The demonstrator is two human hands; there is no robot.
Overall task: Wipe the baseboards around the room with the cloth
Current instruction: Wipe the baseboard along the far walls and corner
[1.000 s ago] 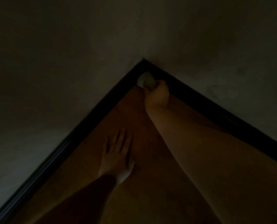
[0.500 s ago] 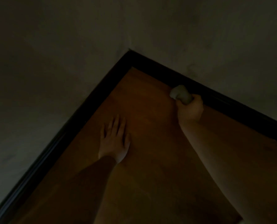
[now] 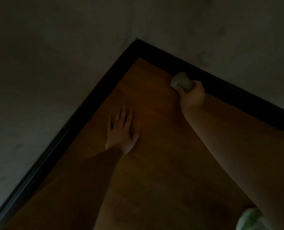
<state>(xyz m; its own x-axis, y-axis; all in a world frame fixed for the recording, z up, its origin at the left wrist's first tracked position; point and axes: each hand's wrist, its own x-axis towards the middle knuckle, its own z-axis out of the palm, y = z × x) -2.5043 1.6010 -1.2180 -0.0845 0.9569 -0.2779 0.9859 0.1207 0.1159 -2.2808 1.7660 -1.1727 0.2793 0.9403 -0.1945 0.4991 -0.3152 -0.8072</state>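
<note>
Baseboards (image 3: 81, 117), dark and nearly black in the dim light, run along the foot of two pale walls (image 3: 55, 55) and meet in a corner near the top centre of the view. One length slants down to the lower left edge; the other slants down to the right edge. Between them lies a brown wooden floor (image 3: 154, 171), filling the lower middle of the picture.

The right arm, bare, reaches from the lower right across the floor to the right-hand length of baseboard. The left arm, in a dark sleeve (image 3: 81, 176), comes up from the bottom left.

The left hand (image 3: 121, 131) lies flat on the floor, palm down, fingers straight and close together, pointing toward the corner, near the left-hand baseboard but apart from it.

The right hand (image 3: 193, 95) has its fingers curled round a pale bunched cloth (image 3: 181, 81). The cloth sticks out past the hand on the corner side and sits against the lower edge of the right-hand baseboard, some way along from the corner.

At the bottom right edge shows a pale, blurred shape (image 3: 252, 219); I cannot tell what it is.
</note>
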